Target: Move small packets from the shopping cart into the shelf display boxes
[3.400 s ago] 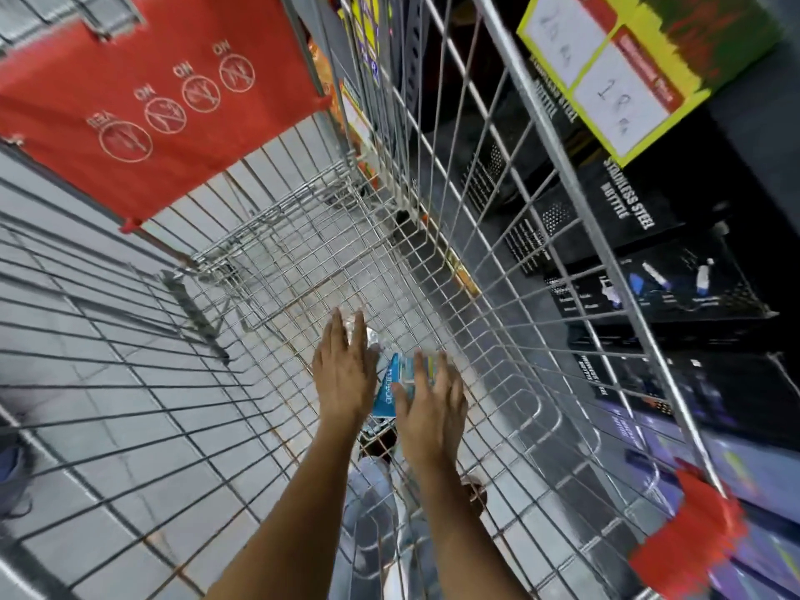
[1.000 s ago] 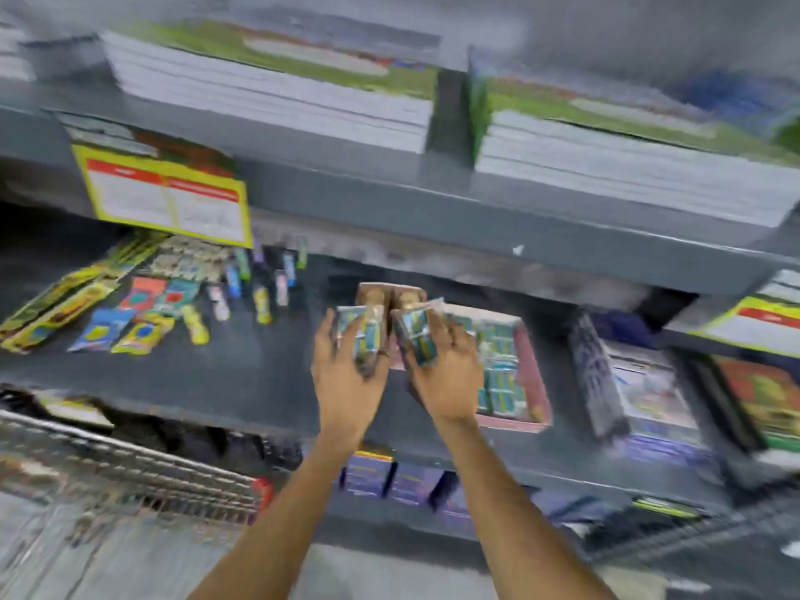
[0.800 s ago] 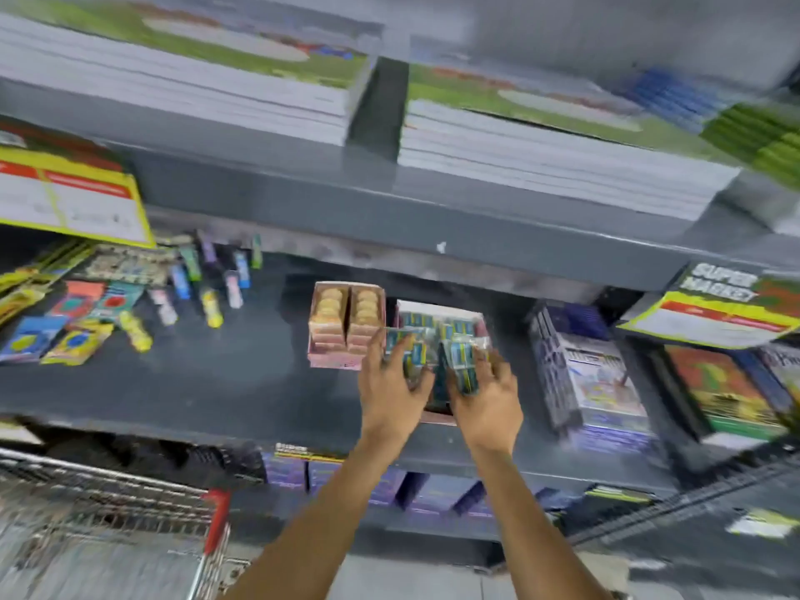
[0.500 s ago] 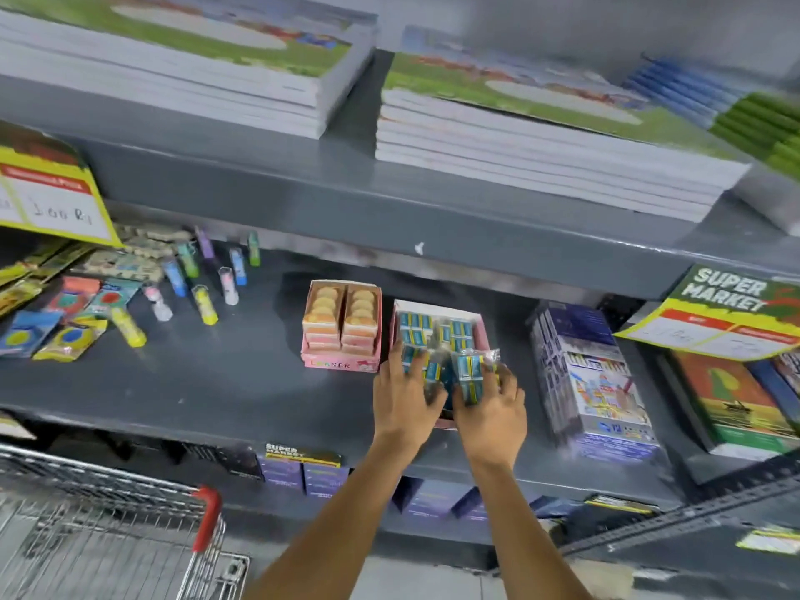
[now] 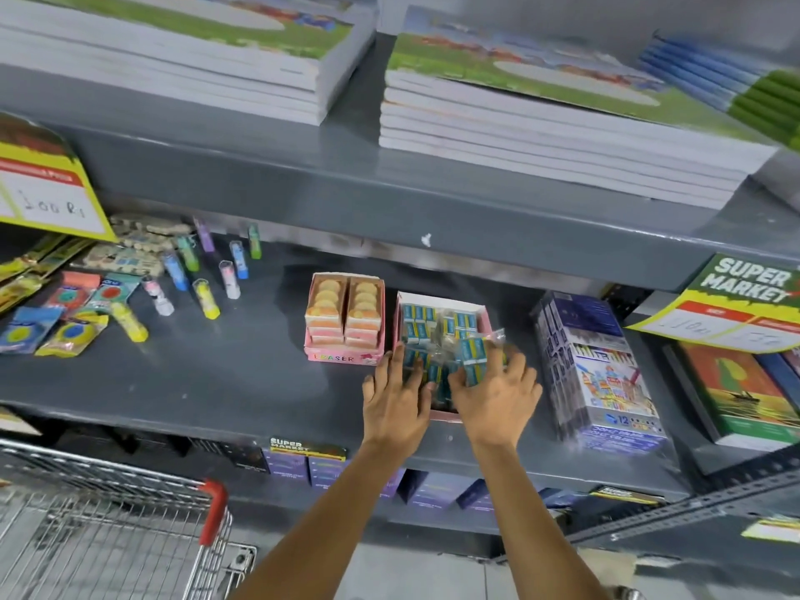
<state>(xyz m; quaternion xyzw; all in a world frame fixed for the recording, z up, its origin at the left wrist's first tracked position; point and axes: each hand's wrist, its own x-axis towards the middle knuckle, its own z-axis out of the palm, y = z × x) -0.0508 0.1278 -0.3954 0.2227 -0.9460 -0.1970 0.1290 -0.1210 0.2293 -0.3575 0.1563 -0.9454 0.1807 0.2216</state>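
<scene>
A pink display box (image 5: 484, 319) on the middle grey shelf holds rows of small blue and yellow packets (image 5: 417, 316). My left hand (image 5: 396, 400) rests over the box's near left part, fingers spread on packets wrapped in clear plastic. My right hand (image 5: 495, 396) grips a clear-wrapped bundle of blue packets (image 5: 474, 355) just above the box's near right part. Left of it stands a second pink box (image 5: 344, 318) marked ERASER, filled with orange pieces. The shopping cart (image 5: 112, 530) with a red corner guard sits at the bottom left.
Crayon packs (image 5: 599, 370) stand right of the box, and books (image 5: 744, 391) lie further right. Glue sticks (image 5: 205, 298) and flat packets (image 5: 52, 322) lie on the shelf's left. Stacks of notebooks (image 5: 541, 119) fill the shelf above. Yellow price tags (image 5: 47, 197) hang from the shelf edges.
Both hands came up from the cart with packets and moved right to the pink box. Now they are lower, pressing the packets into its near part.
</scene>
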